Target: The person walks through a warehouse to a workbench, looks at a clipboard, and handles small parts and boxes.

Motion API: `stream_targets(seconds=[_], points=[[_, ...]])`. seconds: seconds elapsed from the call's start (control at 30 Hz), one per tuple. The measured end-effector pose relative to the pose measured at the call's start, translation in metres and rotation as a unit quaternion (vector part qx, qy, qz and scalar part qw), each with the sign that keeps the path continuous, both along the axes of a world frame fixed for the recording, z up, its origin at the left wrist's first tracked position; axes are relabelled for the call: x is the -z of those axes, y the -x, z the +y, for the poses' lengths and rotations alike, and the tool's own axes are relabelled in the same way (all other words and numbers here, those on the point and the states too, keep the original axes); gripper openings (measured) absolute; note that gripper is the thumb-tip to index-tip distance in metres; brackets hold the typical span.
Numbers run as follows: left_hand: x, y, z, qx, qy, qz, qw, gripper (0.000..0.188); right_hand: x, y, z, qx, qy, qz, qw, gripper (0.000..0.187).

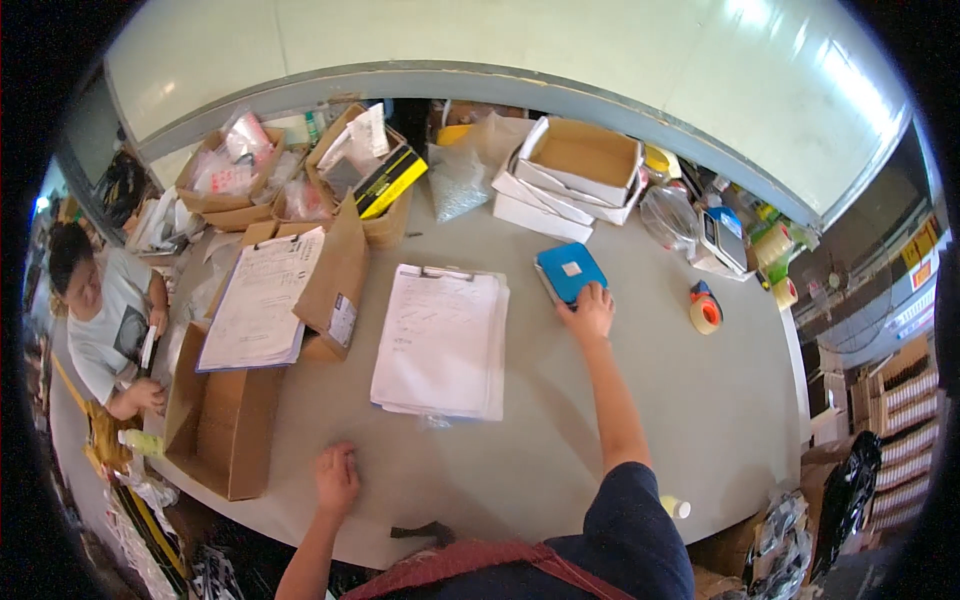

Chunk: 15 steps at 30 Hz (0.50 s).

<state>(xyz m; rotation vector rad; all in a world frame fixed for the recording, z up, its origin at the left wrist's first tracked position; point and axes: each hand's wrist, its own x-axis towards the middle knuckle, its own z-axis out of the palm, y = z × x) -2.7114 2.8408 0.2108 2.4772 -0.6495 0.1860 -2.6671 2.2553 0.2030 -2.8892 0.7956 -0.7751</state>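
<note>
My right hand [590,312] reaches forward over the table and grips the near edge of a flat blue box [590,262] with rounded corners. A small white square [571,269] sits on the box's top. Its thumb lies at the side and its fingers rest over the upper edge. My left hand [337,478] lies on the table near the front edge, fingers curled in, with nothing visible in it. Between the hands and farther in, a clipboard with white written sheets [440,340] lies flat.
Left stand open cardboard boxes [228,430], a second clipboard [262,295] resting across them. Shallow white boxes [580,160] and a bag of small parts [465,185] line the back. A tape roll [705,314] lies right. Beyond the left edge, a person [115,320] holds something.
</note>
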Motion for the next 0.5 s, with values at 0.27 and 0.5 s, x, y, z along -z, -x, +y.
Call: stream_targets(seconds=[0.27, 0.5], points=[[0.006, -0.007, 0.007, 0.027, 0.020, 0.031, 0.999, 0.015, -0.006, 0.010, -0.021, 0.111, 0.016, 0.036, 0.993, 0.060], [0.014, -0.002, 0.007, 0.033, 0.042, 0.053, 0.997, 0.016, 0.015, 0.005, -0.105, 0.196, -0.006, 0.119, 0.973, 0.075]])
